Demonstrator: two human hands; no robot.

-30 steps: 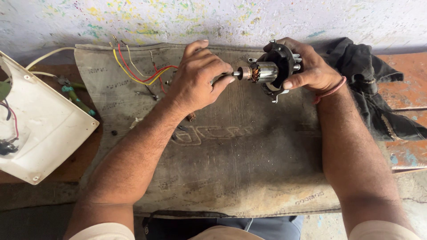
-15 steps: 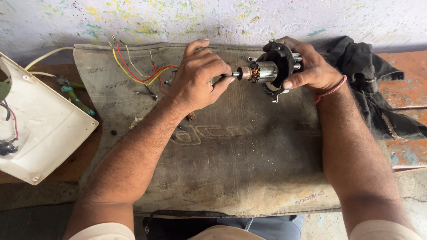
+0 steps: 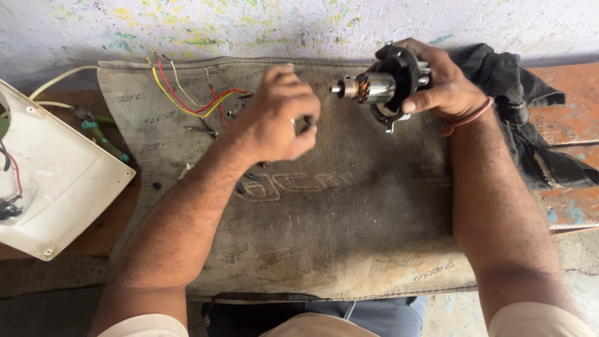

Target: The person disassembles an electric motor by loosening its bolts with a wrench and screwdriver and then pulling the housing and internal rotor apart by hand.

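My right hand (image 3: pixel 444 87) grips a small electric motor (image 3: pixel 379 87) by its black end housing, held above the mat with the copper-wound rotor and metal shaft pointing left. My left hand (image 3: pixel 277 118) hovers just left of the shaft tip, not touching it. Its fingers are curled around a small dark part (image 3: pixel 306 123), which is mostly hidden. Both forearms reach over a worn grey mat (image 3: pixel 349 218).
Red, yellow and white wires (image 3: pixel 187 93) lie on the mat's far left. A white plastic casing (image 3: pixel 56 181) sits at the left edge, with green-handled pliers (image 3: pixel 103 140) beside it. A dark cloth (image 3: pixel 521 87) is bunched at the far right on the rusty red bench (image 3: pixel 571 206).
My left hand has let go of the motor shaft and moved left and slightly down. The right hand has lifted the motor a little and keeps its hold.
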